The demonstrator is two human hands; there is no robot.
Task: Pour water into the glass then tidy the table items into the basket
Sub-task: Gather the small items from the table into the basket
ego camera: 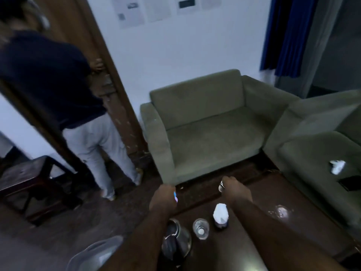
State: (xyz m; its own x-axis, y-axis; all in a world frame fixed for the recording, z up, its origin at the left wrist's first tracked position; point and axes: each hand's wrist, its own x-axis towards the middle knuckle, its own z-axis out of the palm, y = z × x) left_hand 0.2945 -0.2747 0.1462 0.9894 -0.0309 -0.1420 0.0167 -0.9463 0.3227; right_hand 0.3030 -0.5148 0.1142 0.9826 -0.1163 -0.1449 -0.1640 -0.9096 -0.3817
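Both arms reach forward over the dark table (pixel 254 227), hands raised clear of it. The left hand (pixel 164 198) is curled into a loose fist around something small with a pink and blue edge; what it is cannot be told. The right hand (pixel 236 189) is likewise closed, with a small metallic thing showing at its thumb side, too blurred to name.

From the hands, the task's things lie back toward six o'clock: the glass (pixel 200 228) stands upright between a steel jug (pixel 176 239) at its nine o'clock and a small dark jar with a white top (pixel 220 214) at its two o'clock. The translucent basket (pixel 93 255) sits off the table's edge at eight o'clock.

The pouring looks not yet begun, since neither hand is on the jug. Next, a hand must free itself, drop to the jug's handle and tip it over the glass without knocking the close-set jar.
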